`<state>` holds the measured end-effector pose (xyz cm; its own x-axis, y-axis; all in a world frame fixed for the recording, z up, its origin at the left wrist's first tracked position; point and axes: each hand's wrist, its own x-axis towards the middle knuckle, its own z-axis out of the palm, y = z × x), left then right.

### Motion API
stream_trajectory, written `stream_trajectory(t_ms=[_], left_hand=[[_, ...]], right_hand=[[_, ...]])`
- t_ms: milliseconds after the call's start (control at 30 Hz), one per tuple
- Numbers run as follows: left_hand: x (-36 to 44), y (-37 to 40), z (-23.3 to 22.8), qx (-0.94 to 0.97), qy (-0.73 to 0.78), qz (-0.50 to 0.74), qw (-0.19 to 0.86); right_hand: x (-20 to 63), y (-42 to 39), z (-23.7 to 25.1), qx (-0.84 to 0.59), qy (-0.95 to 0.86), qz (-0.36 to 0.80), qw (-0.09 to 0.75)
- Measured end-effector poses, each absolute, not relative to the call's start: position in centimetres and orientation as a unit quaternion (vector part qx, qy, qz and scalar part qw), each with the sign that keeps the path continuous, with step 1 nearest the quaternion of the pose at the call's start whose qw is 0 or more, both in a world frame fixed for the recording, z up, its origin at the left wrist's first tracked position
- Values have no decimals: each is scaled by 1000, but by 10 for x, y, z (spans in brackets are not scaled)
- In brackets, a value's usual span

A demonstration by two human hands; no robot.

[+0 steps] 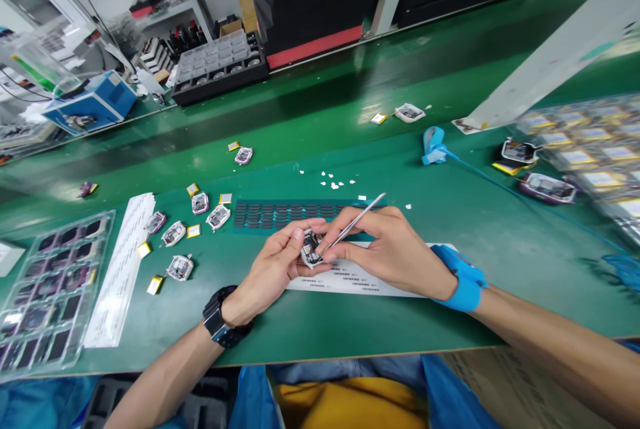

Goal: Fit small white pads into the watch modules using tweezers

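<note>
My left hand (281, 254) grips a small opened watch case (311, 250) by its edges, its inner electronics facing up. In my right hand (383, 242) is a pair of metal tweezers (357, 218), held slantwise with the lower end at the case. The fingers hide the tips, so whether they pinch anything cannot be seen. Beneath both hands lies a white printed sheet (345, 277). Just behind them is a strip of small dark adhesive pieces (273, 214). Several tiny white stickers (334, 185) are scattered farther back on the green mat.
Several opened watch cases with yellow-edged batteries (193, 230) lie to the left. A clear tray (107, 232) and a white label strip (120, 276) are at far left. On the right are more cases (547, 188), a blue cord (505, 179) and stacked battery trays (565, 149).
</note>
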<state>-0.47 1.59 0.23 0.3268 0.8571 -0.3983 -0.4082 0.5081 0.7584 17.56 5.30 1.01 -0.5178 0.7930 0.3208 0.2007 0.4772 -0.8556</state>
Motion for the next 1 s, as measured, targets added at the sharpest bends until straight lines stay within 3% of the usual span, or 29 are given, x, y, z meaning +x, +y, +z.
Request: stream_trajectory(t_ms=[367,667,1000], left_hand=[[-4,14,9,316,421,397,752],[-9,13,12,303,395,416,761],[-7,12,15,297,391,422,762]], right_hand=[[174,51,12,-315,-778,379,388],[177,52,15,-340,-666,503,434],[176,49,14,-346,-673,485,438]])
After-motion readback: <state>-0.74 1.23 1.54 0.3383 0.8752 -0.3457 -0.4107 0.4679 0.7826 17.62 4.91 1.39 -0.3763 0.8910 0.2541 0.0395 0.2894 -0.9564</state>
